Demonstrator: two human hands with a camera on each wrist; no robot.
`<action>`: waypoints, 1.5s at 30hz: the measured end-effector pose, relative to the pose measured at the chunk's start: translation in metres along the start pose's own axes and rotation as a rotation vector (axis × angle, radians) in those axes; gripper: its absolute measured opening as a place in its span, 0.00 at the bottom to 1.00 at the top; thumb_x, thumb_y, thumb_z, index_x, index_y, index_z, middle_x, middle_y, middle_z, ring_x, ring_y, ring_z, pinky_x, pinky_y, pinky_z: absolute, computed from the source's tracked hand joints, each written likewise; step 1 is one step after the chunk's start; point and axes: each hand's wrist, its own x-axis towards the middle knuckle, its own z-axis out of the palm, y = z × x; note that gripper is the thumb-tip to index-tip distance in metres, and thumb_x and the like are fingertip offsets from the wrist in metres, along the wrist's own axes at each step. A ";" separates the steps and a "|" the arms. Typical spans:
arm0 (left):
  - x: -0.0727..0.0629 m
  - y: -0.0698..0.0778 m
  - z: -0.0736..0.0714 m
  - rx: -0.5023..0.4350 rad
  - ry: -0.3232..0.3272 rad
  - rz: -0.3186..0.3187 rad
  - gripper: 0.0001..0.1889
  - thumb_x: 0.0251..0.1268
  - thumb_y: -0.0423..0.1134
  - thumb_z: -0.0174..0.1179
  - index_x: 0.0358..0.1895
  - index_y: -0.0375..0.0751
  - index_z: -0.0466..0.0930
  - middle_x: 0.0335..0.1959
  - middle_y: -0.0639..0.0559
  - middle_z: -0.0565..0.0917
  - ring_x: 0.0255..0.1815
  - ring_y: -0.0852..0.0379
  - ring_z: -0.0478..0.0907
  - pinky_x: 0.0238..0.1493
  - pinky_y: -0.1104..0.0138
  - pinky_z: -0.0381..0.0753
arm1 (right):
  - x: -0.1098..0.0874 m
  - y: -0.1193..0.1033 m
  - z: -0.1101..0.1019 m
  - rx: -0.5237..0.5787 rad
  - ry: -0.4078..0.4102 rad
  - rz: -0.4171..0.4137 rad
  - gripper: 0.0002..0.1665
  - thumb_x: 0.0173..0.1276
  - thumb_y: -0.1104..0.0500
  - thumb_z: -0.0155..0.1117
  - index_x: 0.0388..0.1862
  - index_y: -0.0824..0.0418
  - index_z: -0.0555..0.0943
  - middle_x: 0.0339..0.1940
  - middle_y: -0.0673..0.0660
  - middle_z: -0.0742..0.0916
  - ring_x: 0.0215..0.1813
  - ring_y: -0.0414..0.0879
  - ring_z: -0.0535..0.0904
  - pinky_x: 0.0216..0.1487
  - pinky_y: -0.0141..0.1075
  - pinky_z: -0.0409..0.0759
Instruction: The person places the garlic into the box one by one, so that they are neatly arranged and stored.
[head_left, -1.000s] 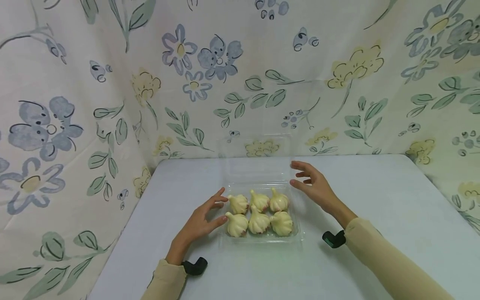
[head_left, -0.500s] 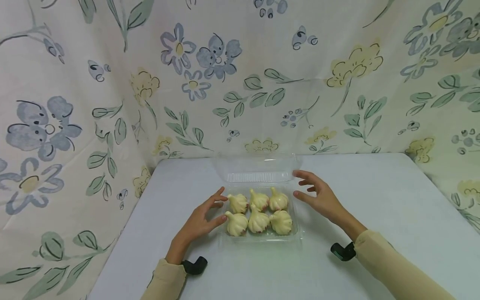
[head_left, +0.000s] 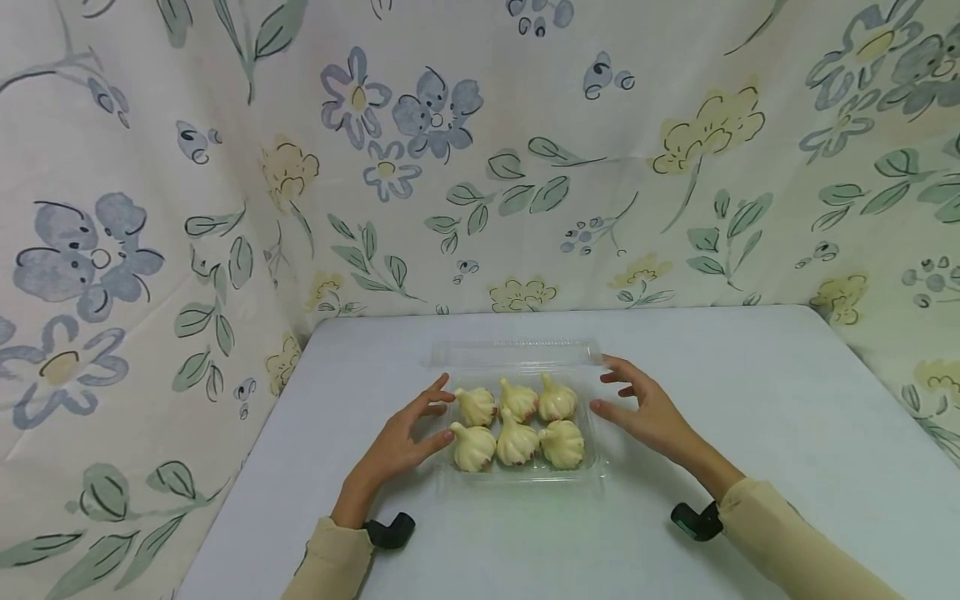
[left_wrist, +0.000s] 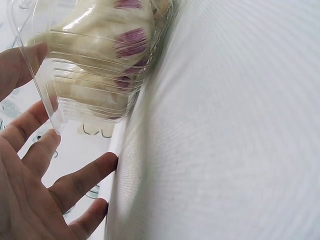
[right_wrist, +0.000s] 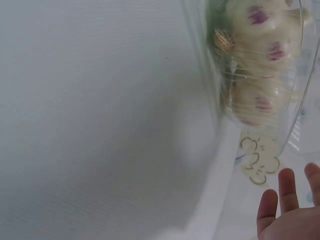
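A clear plastic clamshell container (head_left: 522,478) stands on the table with its lid (head_left: 516,353) folded back behind the tray. Several garlic bulbs (head_left: 518,442) fill it in two rows. At the container's left side, my left hand (head_left: 399,440) touches the rim with its thumb and fingertips. In the left wrist view, those fingers (left_wrist: 47,150) are spread and fairly straight. My right hand (head_left: 647,408) is by the back right corner, fingertips at the lid's right end; whether they touch it I cannot tell. The right wrist view shows its fingers (right_wrist: 287,190) extended, apart from the tray.
A white-covered table (head_left: 750,400) carries the container. Behind it and to the left hangs a floral curtain (head_left: 517,167). Black wrist cameras (head_left: 390,532) sit at both cuffs.
The lid has swung backward and down, from standing tall to lying low behind the tray. My right hand has moved right and toward me. The left hand has stayed at the rim.
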 end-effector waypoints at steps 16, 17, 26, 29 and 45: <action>-0.002 0.002 -0.002 0.032 0.013 -0.107 0.40 0.67 0.53 0.65 0.80 0.58 0.58 0.76 0.47 0.72 0.75 0.38 0.69 0.70 0.34 0.66 | -0.013 0.009 0.007 0.032 -0.003 -0.098 0.39 0.70 0.61 0.68 0.77 0.45 0.68 0.76 0.53 0.75 0.65 0.48 0.74 0.61 0.48 0.73; -0.001 0.001 -0.002 0.031 0.016 -0.105 0.41 0.67 0.53 0.65 0.81 0.60 0.56 0.76 0.49 0.72 0.74 0.38 0.70 0.70 0.34 0.66 | -0.014 0.010 0.007 0.037 -0.004 -0.110 0.39 0.70 0.62 0.67 0.77 0.46 0.68 0.77 0.53 0.74 0.65 0.47 0.74 0.61 0.46 0.73; 0.001 -0.004 -0.002 -0.050 0.010 -0.014 0.34 0.69 0.45 0.66 0.76 0.55 0.63 0.81 0.53 0.62 0.73 0.39 0.72 0.69 0.38 0.70 | -0.017 0.020 0.009 0.058 -0.036 -0.161 0.32 0.76 0.65 0.57 0.76 0.50 0.69 0.76 0.55 0.75 0.65 0.46 0.75 0.58 0.38 0.76; 0.001 -0.005 -0.004 -0.111 -0.002 0.012 0.29 0.71 0.39 0.64 0.71 0.48 0.63 0.83 0.50 0.58 0.73 0.38 0.72 0.69 0.40 0.72 | -0.018 0.021 0.009 0.069 -0.042 -0.163 0.31 0.77 0.67 0.55 0.76 0.51 0.70 0.76 0.56 0.75 0.64 0.46 0.74 0.57 0.34 0.75; 0.002 0.002 -0.024 -0.376 -0.011 0.002 0.17 0.81 0.31 0.42 0.67 0.33 0.59 0.54 0.26 0.80 0.60 0.42 0.79 0.66 0.69 0.72 | -0.024 0.019 0.012 0.147 -0.082 -0.133 0.24 0.82 0.61 0.50 0.74 0.56 0.71 0.72 0.61 0.77 0.63 0.40 0.75 0.58 0.29 0.76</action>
